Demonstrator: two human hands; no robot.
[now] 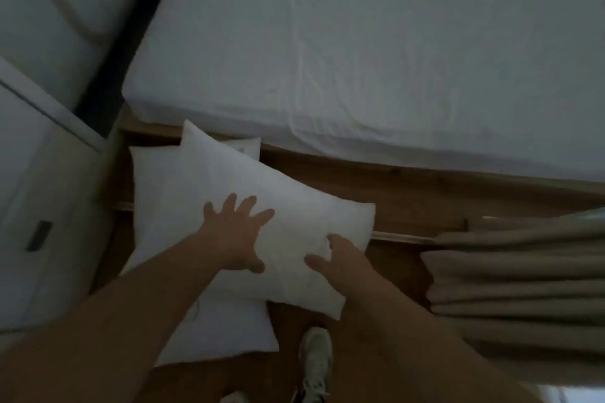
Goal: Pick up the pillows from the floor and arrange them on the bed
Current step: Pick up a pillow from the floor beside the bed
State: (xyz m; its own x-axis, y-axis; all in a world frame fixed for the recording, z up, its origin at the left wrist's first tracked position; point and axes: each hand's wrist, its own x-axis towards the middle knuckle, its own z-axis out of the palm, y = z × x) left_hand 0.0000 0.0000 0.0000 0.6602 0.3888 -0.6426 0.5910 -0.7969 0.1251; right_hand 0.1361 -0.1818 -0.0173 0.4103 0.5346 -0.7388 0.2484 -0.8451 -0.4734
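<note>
Pillow pile [222, 330] on the floor [402, 196], hemmed by bed [360, 59], cabinet [39, 206] and curtain [523, 271].
Left hand [235, 235] spread on top pillow [262, 186]; right hand [339, 258] grips its edge.

A wooden floor [409, 193] carries overlapping white pillows [196, 180] and a pale shoe [316, 360]; beside it, the bed [425, 153] bears a wrinkled white sheet [327, 75].
</note>
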